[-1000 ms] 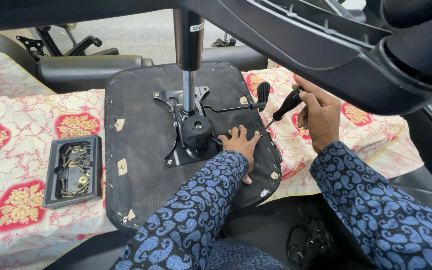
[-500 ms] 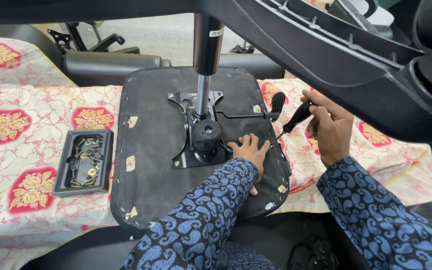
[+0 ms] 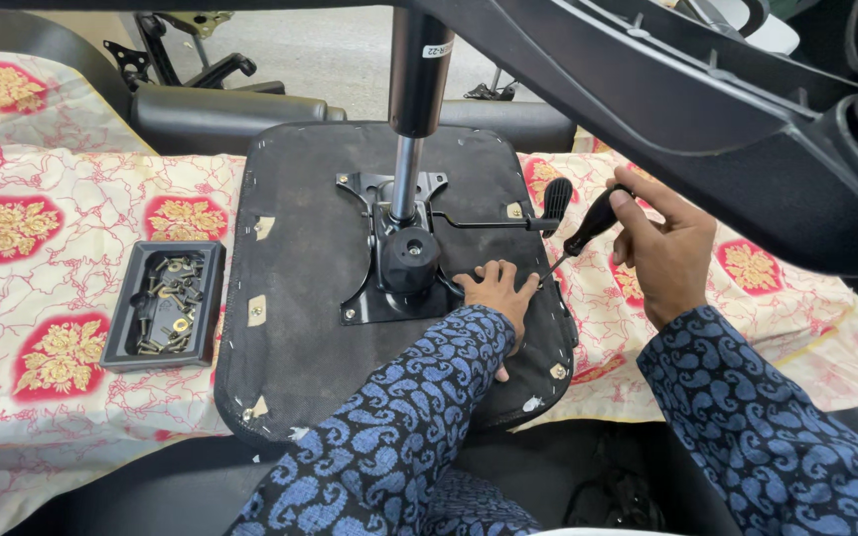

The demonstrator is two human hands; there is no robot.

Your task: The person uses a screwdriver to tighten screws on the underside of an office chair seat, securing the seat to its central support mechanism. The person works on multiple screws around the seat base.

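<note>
Presently, an upturned office chair seat (image 3: 310, 298) lies flat on a cloth (image 3: 62, 208) printed with red and gold flowers, its black underside facing up. A black metal mechanism plate (image 3: 389, 268) is fixed at the middle of that underside, with a gas cylinder (image 3: 411, 109) standing upright from it and a lever with a black paddle grip (image 3: 554, 201) running out to the right.

The left hand (image 3: 497, 296) rests palm down on the seat, just right of the plate, fingers spread and flat, gripping nothing. The right hand (image 3: 665, 253) is closed around the black handle of a screwdriver (image 3: 580, 236); the shaft slants down and left, its tip near the fingertips of the left hand at the seat's right edge. Whether the tip sits in a screw cannot be told.

Well apart to the left, a black tray (image 3: 119, 323) on the cloth holds loose screws and small fittings. Both sleeves are blue paisley.
</note>
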